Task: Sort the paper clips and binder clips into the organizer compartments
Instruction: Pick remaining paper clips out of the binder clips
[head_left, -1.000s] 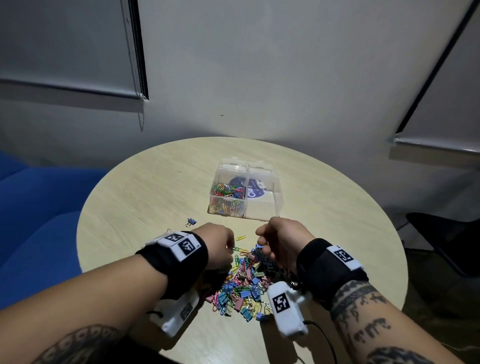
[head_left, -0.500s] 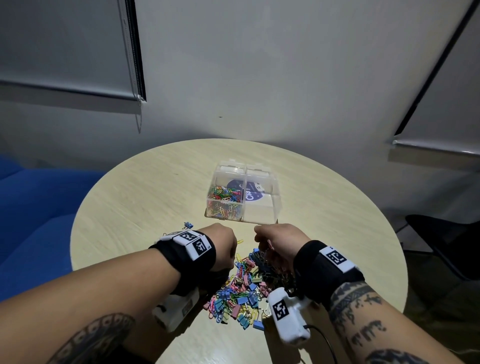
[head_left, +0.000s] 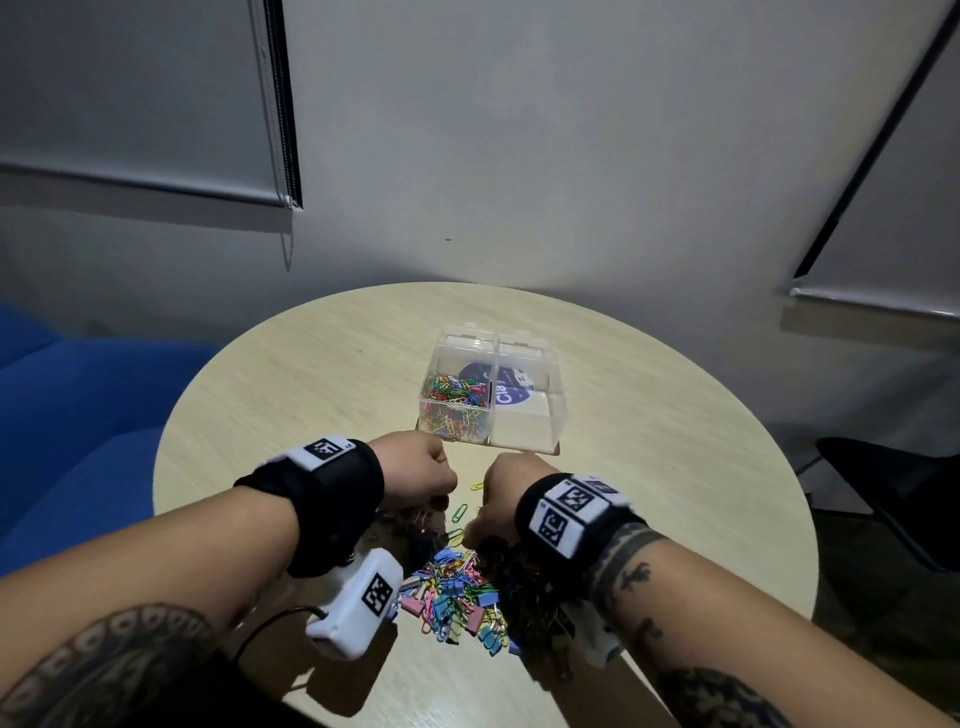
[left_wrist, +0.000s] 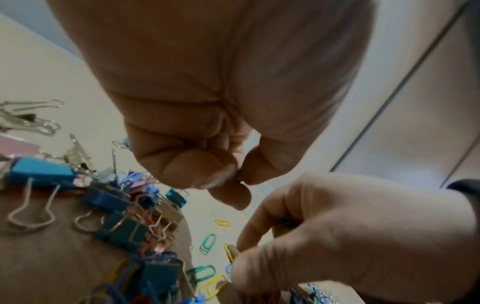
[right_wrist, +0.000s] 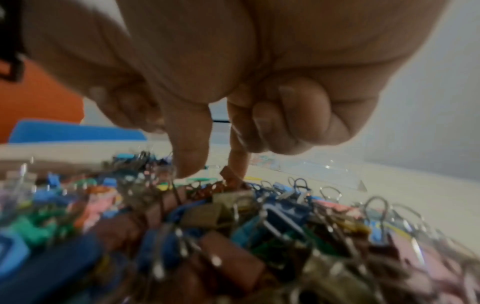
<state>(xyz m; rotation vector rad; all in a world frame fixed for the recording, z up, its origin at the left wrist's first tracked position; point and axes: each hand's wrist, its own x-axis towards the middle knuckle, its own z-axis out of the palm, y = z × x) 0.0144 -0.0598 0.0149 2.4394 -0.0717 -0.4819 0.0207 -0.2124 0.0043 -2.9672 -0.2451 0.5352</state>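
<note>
A clear two-compartment organizer (head_left: 540, 431) stands mid-table; its left compartment holds coloured paper clips (head_left: 452, 400), its right one shows only a label. A mixed pile of binder clips and paper clips (head_left: 452, 597) lies near me. My left hand (head_left: 441, 499) hovers over the pile's far edge, fingers curled, thumb and fingertips pinched (left_wrist: 240, 180) on something tiny. My right hand (head_left: 470, 530) reaches down beside it; thumb and index (right_wrist: 215, 166) close on a yellow paper clip (left_wrist: 230, 252), and a green bit (left_wrist: 285, 221) shows inside the curled fingers.
Loose green and yellow paper clips (head_left: 460, 512) lie between the pile and the organizer. The round table (head_left: 311, 389) has bare wood left, right and behind the box. A blue sofa (head_left: 67, 415) is at left, a dark chair (head_left: 893, 493) at right.
My right hand has turned and shifted left and down to the pile's far edge, closer to the left hand. The left hand has stayed curled in nearly the same spot.
</note>
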